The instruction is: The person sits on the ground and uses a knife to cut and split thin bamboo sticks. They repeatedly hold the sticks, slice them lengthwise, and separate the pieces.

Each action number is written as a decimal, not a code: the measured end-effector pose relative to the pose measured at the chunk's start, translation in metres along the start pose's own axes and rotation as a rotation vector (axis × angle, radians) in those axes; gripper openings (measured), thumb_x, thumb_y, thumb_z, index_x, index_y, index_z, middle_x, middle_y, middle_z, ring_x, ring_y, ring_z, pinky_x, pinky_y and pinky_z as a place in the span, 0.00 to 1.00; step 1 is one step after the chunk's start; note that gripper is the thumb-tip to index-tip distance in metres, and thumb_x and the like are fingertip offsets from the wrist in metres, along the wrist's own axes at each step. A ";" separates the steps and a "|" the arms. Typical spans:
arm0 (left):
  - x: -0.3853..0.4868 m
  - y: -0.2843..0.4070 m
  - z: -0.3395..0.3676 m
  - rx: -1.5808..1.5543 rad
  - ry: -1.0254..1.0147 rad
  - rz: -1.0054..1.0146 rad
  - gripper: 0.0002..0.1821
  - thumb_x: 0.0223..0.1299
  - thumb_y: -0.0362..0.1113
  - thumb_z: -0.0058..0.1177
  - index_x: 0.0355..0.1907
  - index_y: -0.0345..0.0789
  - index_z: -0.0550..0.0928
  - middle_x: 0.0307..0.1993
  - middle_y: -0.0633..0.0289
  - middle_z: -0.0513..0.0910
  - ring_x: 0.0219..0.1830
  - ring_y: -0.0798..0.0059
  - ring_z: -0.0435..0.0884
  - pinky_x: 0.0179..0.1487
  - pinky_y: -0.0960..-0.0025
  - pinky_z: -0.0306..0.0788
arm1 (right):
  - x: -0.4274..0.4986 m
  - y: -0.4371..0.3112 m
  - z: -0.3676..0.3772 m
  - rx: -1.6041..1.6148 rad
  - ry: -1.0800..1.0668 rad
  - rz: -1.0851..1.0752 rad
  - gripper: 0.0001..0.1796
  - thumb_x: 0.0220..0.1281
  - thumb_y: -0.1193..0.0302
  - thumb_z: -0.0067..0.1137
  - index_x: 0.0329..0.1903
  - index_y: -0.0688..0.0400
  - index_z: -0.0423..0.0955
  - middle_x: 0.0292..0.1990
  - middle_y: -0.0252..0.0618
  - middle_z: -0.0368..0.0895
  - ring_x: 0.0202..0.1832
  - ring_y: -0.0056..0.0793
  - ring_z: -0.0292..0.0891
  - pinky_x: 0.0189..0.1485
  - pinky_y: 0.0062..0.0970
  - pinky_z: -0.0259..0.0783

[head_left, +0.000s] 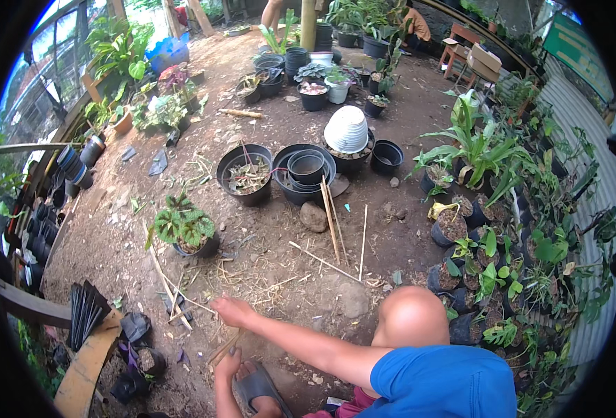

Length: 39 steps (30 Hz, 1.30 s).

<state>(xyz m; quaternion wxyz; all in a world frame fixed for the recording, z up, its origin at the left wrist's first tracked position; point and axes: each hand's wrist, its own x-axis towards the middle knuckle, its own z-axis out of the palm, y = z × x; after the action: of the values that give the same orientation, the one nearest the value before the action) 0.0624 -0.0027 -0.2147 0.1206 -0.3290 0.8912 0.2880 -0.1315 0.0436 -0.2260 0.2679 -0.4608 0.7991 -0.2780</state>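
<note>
My right hand [230, 312] is closed in a fist above the soil, with thin dry strips at its fingers. Below it, my left hand [228, 362] grips a small bundle of dry plant strips [225, 349] beside my sandalled foot. A long pale bamboo sliver [157, 264] lies on the ground to the left. A black pot with a green, dark-patterned begonia [185, 224] stands beyond my hands. Farther ahead are a black pot of dry cuttings [245, 175] and nested black pots [306, 167]. Thin sticks [330, 219] lean against the nested pots.
A rock [313, 217] sits before the nested pots. An upturned white pot [346, 130] rests on a black one. Potted plants [449, 227] crowd the right side. A plank [88, 366] and a stack of black plastic bags [86, 313] are at lower left. Other people are in the background.
</note>
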 end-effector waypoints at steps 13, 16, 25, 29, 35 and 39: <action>0.023 0.012 -0.007 0.052 -0.030 -0.022 0.20 0.63 0.49 0.53 0.48 0.38 0.88 0.50 0.47 0.87 0.51 0.43 0.85 0.57 0.48 0.78 | 0.006 0.033 0.000 -0.005 0.286 -0.251 0.13 0.67 0.71 0.53 0.50 0.62 0.74 0.47 0.52 0.80 0.55 0.53 0.79 0.64 0.48 0.75; 0.023 0.010 -0.007 0.064 -0.039 -0.001 0.20 0.63 0.49 0.54 0.47 0.37 0.88 0.47 0.45 0.87 0.50 0.43 0.85 0.56 0.48 0.78 | 0.007 0.034 0.004 0.006 0.288 -0.159 0.13 0.67 0.71 0.53 0.51 0.62 0.74 0.48 0.51 0.79 0.55 0.52 0.79 0.59 0.47 0.78; 0.031 0.007 -0.010 -0.005 -0.061 0.024 0.20 0.61 0.45 0.56 0.52 0.38 0.87 0.49 0.43 0.86 0.52 0.42 0.84 0.55 0.49 0.77 | 0.011 0.037 -0.002 0.026 0.268 -0.132 0.13 0.66 0.70 0.55 0.49 0.62 0.75 0.48 0.52 0.81 0.53 0.53 0.81 0.51 0.47 0.82; 0.038 0.017 -0.013 -0.079 -0.063 0.082 0.17 0.59 0.42 0.59 0.47 0.35 0.87 0.41 0.40 0.85 0.48 0.38 0.83 0.51 0.47 0.78 | 0.013 0.039 -0.011 0.014 0.328 -0.107 0.12 0.65 0.70 0.56 0.47 0.63 0.76 0.44 0.53 0.82 0.49 0.53 0.82 0.50 0.47 0.82; 0.050 0.019 -0.010 -0.040 -0.078 -0.023 0.16 0.58 0.44 0.60 0.30 0.30 0.86 0.31 0.34 0.82 0.39 0.36 0.84 0.44 0.45 0.77 | 0.020 0.044 -0.012 -0.037 0.291 -0.082 0.12 0.64 0.69 0.56 0.47 0.62 0.76 0.45 0.54 0.84 0.52 0.52 0.82 0.52 0.48 0.82; 0.056 0.009 -0.006 -0.021 -0.070 0.039 0.17 0.60 0.47 0.59 0.36 0.33 0.87 0.33 0.37 0.84 0.42 0.37 0.83 0.48 0.44 0.77 | 0.022 0.047 -0.010 0.001 0.294 -0.020 0.13 0.65 0.67 0.57 0.48 0.59 0.79 0.46 0.51 0.85 0.48 0.52 0.83 0.51 0.46 0.81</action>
<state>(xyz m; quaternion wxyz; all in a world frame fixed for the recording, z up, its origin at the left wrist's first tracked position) 0.0143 -0.0296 -0.2282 0.1427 -0.3024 0.8896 0.3111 -0.1752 0.0462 -0.2555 0.1457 -0.4227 0.8250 -0.3456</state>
